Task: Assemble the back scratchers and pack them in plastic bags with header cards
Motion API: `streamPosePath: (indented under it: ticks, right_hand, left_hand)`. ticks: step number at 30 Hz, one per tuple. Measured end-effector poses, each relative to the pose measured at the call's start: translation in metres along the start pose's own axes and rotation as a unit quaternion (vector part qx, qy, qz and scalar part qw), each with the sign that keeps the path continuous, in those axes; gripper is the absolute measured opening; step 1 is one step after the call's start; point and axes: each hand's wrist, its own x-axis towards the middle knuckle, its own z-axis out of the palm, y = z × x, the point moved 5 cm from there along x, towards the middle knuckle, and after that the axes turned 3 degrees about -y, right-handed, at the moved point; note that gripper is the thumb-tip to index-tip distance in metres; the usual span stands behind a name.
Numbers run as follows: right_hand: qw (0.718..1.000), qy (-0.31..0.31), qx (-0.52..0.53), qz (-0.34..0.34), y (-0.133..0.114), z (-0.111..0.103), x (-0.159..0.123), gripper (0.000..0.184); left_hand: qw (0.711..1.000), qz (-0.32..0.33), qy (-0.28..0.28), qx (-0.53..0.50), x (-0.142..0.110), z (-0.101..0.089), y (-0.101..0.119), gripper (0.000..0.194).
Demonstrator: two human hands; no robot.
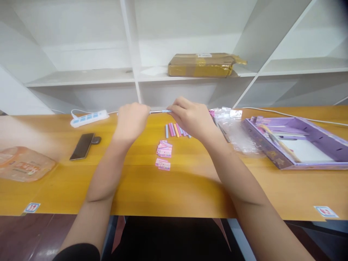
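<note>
Both my hands are raised over the wooden table (190,181), holding a thin pen-like stick (160,111) between them. My left hand (132,121) is closed on its silvery left end. My right hand (190,117) pinches the light blue right end. Under my right hand lies a row of several short pastel sticks (174,130), pink, yellow and blue. Nearer to me lie two small stacks of pink cards (164,149), one behind the other.
A purple box (337,145) with pencils and paper sits at right, clear plastic wrapping (235,130) beside it. A dark phone (81,146) and white power strip (88,117) lie left, an orange-printed bag (24,163) far left. A cardboard parcel (201,65) rests on the shelf.
</note>
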Motion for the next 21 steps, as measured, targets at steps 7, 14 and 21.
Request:
streamPosePath:
  ticks: [7,14,21]
  right_hand:
    - [0.999,0.014,0.0,-0.032,-0.0029,-0.005,-0.0014,0.032]
    - [0.999,0.023,-0.012,-0.045,-0.0008,-0.005,-0.001,0.033]
    - [0.997,0.05,-0.011,-0.055,-0.0067,-0.0069,0.0029,0.034]
  left_hand:
    - [0.999,0.022,0.016,0.042,-0.002,-0.0009,0.0037,0.041]
    - [0.998,0.023,0.011,0.064,-0.0026,-0.0051,0.0046,0.039]
    - [0.998,0.016,0.034,0.053,-0.0019,-0.0075,-0.0026,0.036]
